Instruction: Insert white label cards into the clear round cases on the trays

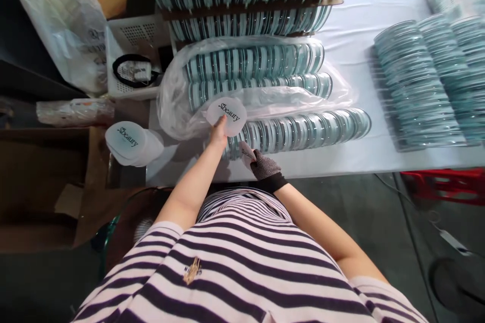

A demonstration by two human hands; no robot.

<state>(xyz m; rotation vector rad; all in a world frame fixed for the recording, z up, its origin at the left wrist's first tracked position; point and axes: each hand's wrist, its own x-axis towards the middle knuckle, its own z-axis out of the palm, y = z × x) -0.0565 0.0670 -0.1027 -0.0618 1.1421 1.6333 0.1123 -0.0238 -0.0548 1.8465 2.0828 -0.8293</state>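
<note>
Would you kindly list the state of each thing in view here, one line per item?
Left hand: bare, gripping the printed disc.
Printed disc: lifted, logo facing up.
Right hand: gloved, resting at the near row's end.
Near row of round cases: lying uncovered, cases on edge.
Plastic bag: open, two rows inside.
Stack of discs: piled, leaning, logo up.
White basket: holding a black loop.

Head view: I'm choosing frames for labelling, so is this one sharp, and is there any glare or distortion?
Head view: strong wide-angle bending at the edges; printed disc in the left hand reads sharply; gloved right hand is clear; soft glare on the plastic bag; floor and left side are dim.
</note>
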